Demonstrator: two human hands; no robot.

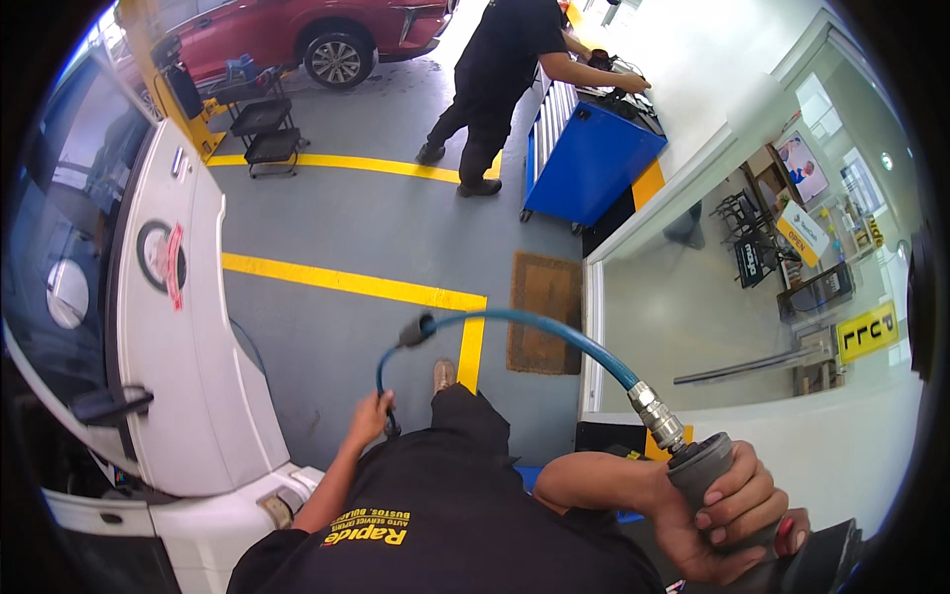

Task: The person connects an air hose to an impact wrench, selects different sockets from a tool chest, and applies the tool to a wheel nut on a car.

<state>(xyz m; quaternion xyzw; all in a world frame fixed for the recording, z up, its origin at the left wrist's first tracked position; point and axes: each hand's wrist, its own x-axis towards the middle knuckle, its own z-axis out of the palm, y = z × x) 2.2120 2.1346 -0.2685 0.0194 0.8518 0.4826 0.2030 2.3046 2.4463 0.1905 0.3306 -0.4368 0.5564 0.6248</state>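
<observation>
My right hand (727,520) is wrapped round the dark handle of a pistol-grip air tool (701,461), raised at the lower right. A red part shows by my fingers; the tool's black body runs out of sight toward the lower edge. A silver coupling (655,412) joins the handle to a blue air hose (554,325). The hose arches left through a dark sleeve (418,331) and bends down to my left hand (368,420). My left fingers are closed on the hose near its lower bend, beside my black trouser leg.
A white vehicle (188,396) stands close on my left. To the right is a glass door (683,297) with a brown mat (544,312) before it. Ahead, another person (505,79) works at a blue tool cabinet (599,163). A black rolling stool (267,134) and red car (247,40) are farther off.
</observation>
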